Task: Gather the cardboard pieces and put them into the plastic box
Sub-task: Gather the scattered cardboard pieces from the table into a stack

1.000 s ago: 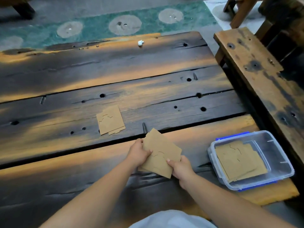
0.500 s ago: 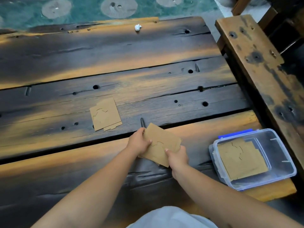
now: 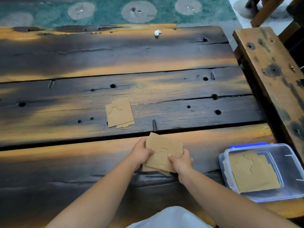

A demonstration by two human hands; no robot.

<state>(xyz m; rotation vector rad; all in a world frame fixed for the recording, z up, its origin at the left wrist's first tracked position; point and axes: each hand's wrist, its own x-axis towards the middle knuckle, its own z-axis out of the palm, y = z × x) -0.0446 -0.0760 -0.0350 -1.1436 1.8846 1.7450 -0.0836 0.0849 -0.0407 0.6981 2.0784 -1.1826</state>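
Note:
A small stack of brown cardboard pieces (image 3: 162, 152) is held just above the dark wooden table (image 3: 115, 60), near its front. My left hand (image 3: 139, 153) grips the stack's left edge and my right hand (image 3: 181, 162) grips its right lower edge. Another pile of cardboard pieces (image 3: 119, 112) lies flat on the table, farther back and to the left of my hands. The clear plastic box (image 3: 296, 163) with blue clips sits open at the front right, with cardboard pieces (image 3: 251, 171) lying flat inside it.
A crumpled white scrap (image 3: 157, 32) lies near the table's far edge. A wooden bench (image 3: 269, 63) runs along the right side, close to the box. Beyond the table is a green patterned rug (image 3: 115, 12). A nail (image 3: 153, 125) sticks out between the planks.
The held stack has stayed between both hands, which shifted their grip slightly closer together on it. The camera view tilted up and down. The pile on the table and the box have not moved.

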